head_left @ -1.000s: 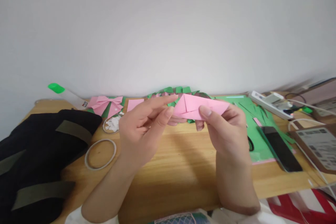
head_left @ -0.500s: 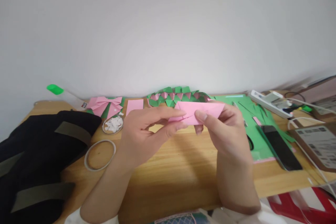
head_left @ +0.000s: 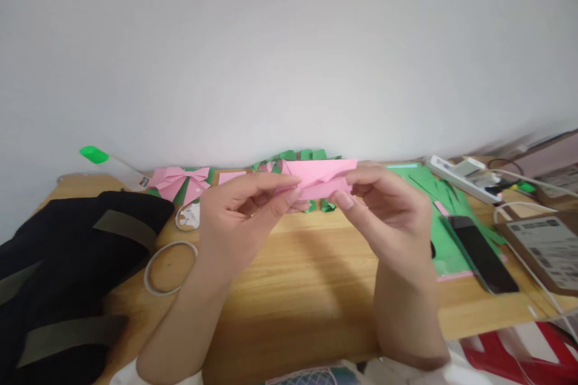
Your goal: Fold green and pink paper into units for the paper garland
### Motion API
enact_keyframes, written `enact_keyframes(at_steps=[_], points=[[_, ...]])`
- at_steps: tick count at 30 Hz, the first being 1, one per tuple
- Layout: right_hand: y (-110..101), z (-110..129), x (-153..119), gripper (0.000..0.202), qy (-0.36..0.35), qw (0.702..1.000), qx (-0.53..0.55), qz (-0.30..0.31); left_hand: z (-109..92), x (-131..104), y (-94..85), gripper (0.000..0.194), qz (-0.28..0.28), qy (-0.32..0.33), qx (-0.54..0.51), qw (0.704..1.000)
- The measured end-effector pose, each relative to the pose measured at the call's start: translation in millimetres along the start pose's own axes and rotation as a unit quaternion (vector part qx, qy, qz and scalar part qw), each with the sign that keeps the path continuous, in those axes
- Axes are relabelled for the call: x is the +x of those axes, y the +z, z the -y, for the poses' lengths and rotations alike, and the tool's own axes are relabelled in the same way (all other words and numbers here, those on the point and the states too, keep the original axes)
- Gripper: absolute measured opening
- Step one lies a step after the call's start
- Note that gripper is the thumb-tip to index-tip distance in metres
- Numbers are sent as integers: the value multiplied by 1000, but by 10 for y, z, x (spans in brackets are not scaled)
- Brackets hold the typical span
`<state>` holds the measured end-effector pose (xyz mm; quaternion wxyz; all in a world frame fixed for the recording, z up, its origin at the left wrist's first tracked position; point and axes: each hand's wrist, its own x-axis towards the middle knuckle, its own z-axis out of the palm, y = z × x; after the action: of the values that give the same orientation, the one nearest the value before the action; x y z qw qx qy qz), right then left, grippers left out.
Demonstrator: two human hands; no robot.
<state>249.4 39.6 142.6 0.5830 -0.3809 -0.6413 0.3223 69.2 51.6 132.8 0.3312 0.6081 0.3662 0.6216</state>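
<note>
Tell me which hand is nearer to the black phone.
The right. The right hand is just left of the black phone, raised above the table; the left hand is farther left, across the pink folded paper.

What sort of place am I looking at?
Probably a home desk used for papercraft: a wooden table against a plain wall, with a pink-and-green paper bow, a phone and a power strip on it.
</note>
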Motion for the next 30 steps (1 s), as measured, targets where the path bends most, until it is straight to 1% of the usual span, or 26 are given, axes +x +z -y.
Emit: enact_keyframes(at_steps=[3, 6, 9, 13, 16, 21, 26, 30], points=[[-5, -46, 9, 14, -39, 999, -16, -14, -6, -10, -11, 22, 13, 16, 4, 1000], [3, -56, 11, 14, -41, 999, 3, -31, -23, -26, -12, 26, 36, 34, 10, 999], [18, -42, -2, 14, -39, 998, 19, -35, -31, -36, 9, 32, 52, 61, 22, 997], [49, -24, -29, 16, -47, 998, 19, -42, -15, -37, 52, 39, 38, 86, 12, 995], [70, -15, -44, 17, -52, 997, 23, -49, -9, -39, 72, 40, 22, 95, 9, 995], [87, -1, -55, 16, -62, 996, 3, -63, -26, -48, 86, 37, 11, 72, 2, 997], [102, 9, -56, 16, -68, 996, -4, -59, -49, -51, 106, 36, -2, 35, -26, 999], [113, 14, -53, 16, -90, 993, -22, -67, -53, -63, 114, 35, -9, 8, -40, 999]])
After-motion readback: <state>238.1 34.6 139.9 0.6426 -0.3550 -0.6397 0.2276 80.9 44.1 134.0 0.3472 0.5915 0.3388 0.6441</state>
